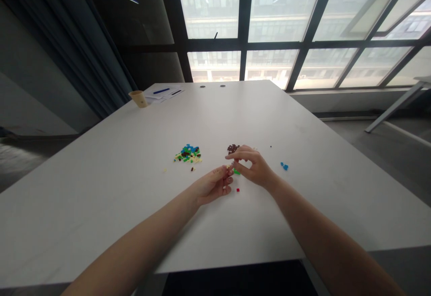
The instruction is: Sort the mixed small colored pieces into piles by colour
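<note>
My left hand (213, 184) is closed in a pinch, with a small pale yellow brick (228, 167) between thumb and forefinger. Just right of it hovers my right hand (251, 165), thumb and forefinger apart, the thumb tip close to the pinched brick; I see nothing held in it. Beneath the right hand, green bricks (237, 171) show in part. Dark brown bricks (232, 148) lie behind its fingers, and a few whitish pieces are half hidden there. A single red brick (238, 190) lies on the table in front of both hands.
On the white table (117, 188), a mixed pile of small bricks (188, 153) lies left of my hands, with strays nearby. Blue bricks (284, 166) sit to the right. A paper cup (138, 99) and papers with a blue pen (161, 91) are at the far left.
</note>
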A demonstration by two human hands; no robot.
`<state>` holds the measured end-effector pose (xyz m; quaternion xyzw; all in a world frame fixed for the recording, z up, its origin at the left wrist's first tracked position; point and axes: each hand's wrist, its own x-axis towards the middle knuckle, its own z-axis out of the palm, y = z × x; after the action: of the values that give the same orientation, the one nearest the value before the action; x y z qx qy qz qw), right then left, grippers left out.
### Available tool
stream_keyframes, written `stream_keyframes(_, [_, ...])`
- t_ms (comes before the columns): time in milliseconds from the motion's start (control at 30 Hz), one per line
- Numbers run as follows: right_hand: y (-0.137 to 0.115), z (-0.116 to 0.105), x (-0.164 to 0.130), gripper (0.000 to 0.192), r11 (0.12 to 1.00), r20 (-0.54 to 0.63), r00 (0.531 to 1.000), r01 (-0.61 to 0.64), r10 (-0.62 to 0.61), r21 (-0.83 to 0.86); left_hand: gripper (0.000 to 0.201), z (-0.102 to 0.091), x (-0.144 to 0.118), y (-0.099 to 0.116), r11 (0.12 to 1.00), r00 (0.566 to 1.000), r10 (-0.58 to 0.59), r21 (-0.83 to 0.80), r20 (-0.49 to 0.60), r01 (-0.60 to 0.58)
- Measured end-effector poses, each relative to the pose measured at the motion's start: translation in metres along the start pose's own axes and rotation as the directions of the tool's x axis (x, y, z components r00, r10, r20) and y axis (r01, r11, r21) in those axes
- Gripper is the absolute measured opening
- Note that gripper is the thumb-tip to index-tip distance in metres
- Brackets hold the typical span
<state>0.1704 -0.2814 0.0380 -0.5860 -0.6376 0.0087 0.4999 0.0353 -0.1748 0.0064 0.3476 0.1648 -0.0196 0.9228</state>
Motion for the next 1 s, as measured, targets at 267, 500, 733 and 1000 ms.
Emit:
stream_keyframes(267, [0.003,0.005,-0.002,0.012,0.997,0.03,0.999,0.027,-0.024,-0.075,0.033,-0.002,0.003,0.003,0.979,0.988,0.093,0.192,-0.122,-0.068])
stream_keyframes(500, [0.061,-0.025,-0.01,0.015,0.855,-0.217,0.941,-0.329,0.26,-0.402,0.022,-0.038,-0.008,0.045,0.05,0.849,0.52,0.996,-0.093,0.078])
stream_keyframes(733, [0.098,-0.037,-0.024,0.015,0.521,-0.267,0.74,-0.639,0.618,-0.566,0.014,-0.068,-0.022,0.063,-0.316,0.828,0.491,0.831,-0.269,0.458])
stream_keyframes(1000, [0.095,-0.034,-0.023,0.021,0.423,-0.262,0.651,-0.696,0.712,-0.581,0.01,-0.075,-0.019,0.062,-0.185,0.807,0.534,0.896,-0.254,0.404])
